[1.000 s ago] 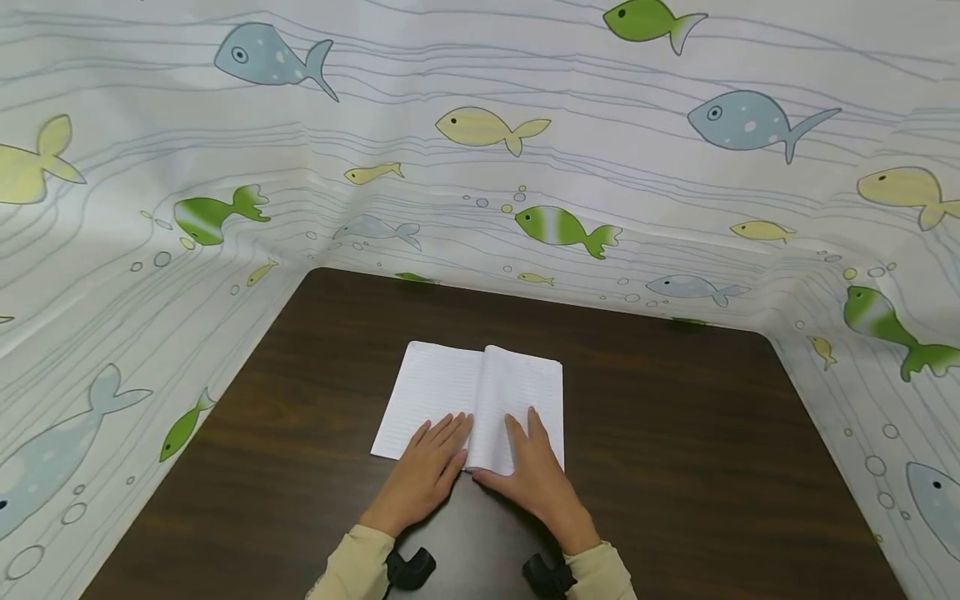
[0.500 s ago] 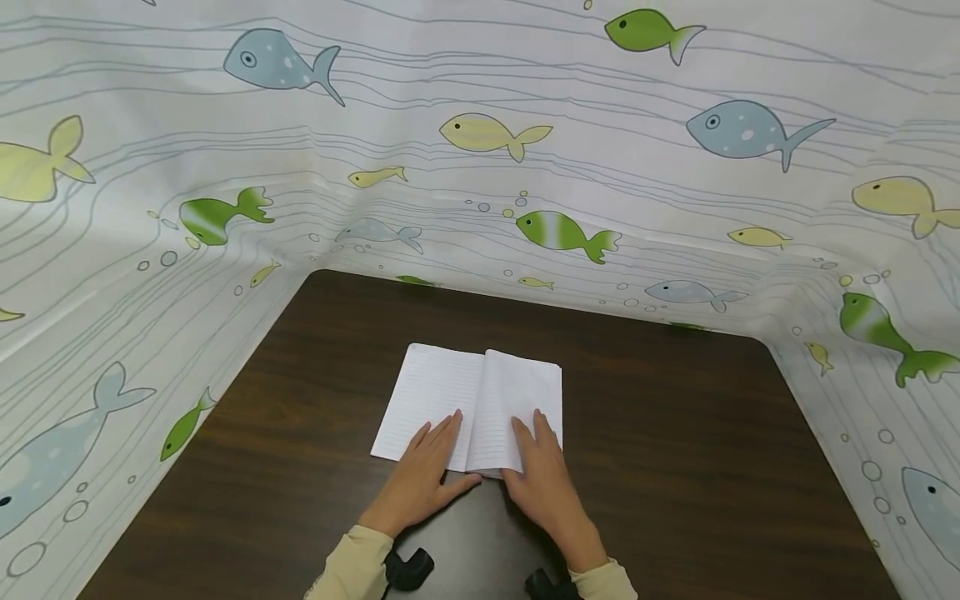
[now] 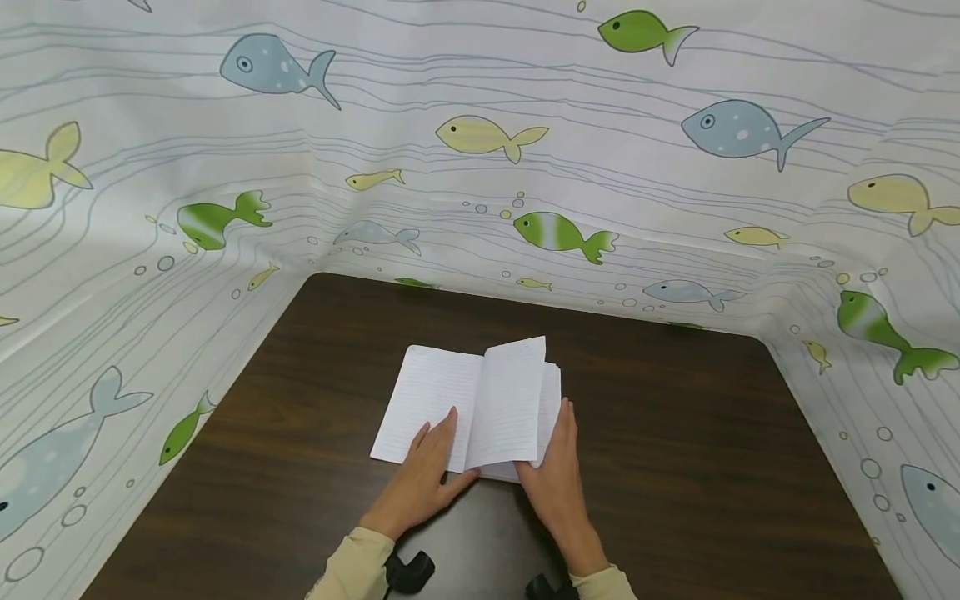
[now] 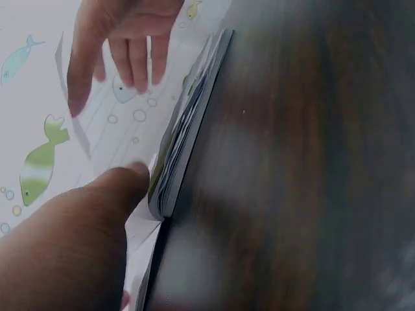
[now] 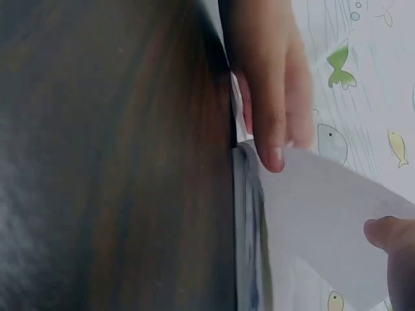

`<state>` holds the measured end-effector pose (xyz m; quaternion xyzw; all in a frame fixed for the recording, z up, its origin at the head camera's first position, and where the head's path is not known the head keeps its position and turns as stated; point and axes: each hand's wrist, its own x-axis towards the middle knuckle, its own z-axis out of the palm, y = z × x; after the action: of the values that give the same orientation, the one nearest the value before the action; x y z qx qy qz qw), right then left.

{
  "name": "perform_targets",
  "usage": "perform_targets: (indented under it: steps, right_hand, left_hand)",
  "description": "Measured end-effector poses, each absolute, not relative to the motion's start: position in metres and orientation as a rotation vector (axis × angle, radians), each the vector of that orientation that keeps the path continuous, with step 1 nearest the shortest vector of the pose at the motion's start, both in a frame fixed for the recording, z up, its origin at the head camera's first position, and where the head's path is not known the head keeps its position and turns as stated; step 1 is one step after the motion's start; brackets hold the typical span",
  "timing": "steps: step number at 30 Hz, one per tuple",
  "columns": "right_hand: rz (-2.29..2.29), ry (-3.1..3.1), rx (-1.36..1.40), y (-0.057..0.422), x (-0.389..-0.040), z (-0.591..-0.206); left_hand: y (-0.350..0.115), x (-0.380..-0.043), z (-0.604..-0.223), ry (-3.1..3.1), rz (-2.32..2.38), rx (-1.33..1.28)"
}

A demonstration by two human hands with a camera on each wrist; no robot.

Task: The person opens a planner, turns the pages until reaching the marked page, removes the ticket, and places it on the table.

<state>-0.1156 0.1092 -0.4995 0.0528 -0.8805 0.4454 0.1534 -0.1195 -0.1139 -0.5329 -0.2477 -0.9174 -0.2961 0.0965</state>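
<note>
An open notebook [image 3: 431,387] with ruled white pages lies on the dark table. My left hand [image 3: 422,479] rests on its left page, fingers stretched forward and thumb at the lower edge by the fold. One page [image 3: 510,404] stands raised from the right half, tilted up over the pages beneath. Beside it, at the notebook's right edge, is my right hand [image 3: 557,492], its thumb touching the raised page near the lower corner and its fingers straight. In the left wrist view, the right hand's thumb and fingers [image 4: 138,61] are spread apart. The right wrist view shows the raised page [image 5: 324,207] against the right thumb.
Dark wood-grain table [image 3: 675,450] surrounds the notebook. White sheeting printed with fish [image 3: 480,133] rises at the back and both sides. Black wrist-worn devices [image 3: 409,573] sit below the hands.
The right hand has shifted right off the page to the notebook's right edge, and a page has risen. The left hand slid slightly left off the fold, its thumb spreading out.
</note>
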Motion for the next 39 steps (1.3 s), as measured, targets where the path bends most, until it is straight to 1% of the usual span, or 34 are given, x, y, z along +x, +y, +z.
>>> perform_targets:
  steps: [3, 8, 14, 26, 33, 39]
  right_hand:
    - [1.262, -2.607, 0.208, 0.109, -0.115, -0.508]
    - [1.057, -2.747, 0.319, 0.111, -0.114, -0.519]
    - [1.014, -2.819, 0.294, 0.114, -0.115, -0.516]
    - [1.005, -2.894, 0.263, 0.113, -0.115, -0.511]
    - [0.981, -2.893, 0.284, 0.114, -0.115, -0.510]
    - [0.873, -2.948, 0.408, 0.119, -0.118, -0.503]
  left_hand:
    - [-0.113, -0.121, -0.534, -2.639, -0.902, -0.726]
    - [-0.112, -0.126, -0.532, -2.446, -0.893, -0.675]
    - [-0.113, -0.128, -0.527, -2.293, -0.814, -0.640]
    - [-0.114, -0.127, -0.526, -2.335, -0.617, -0.572]
    - [-0.113, -0.127, -0.533, -2.452, -0.680, -0.687]
    - [-0.113, -0.121, -0.538, -2.680, -0.649, -0.765]
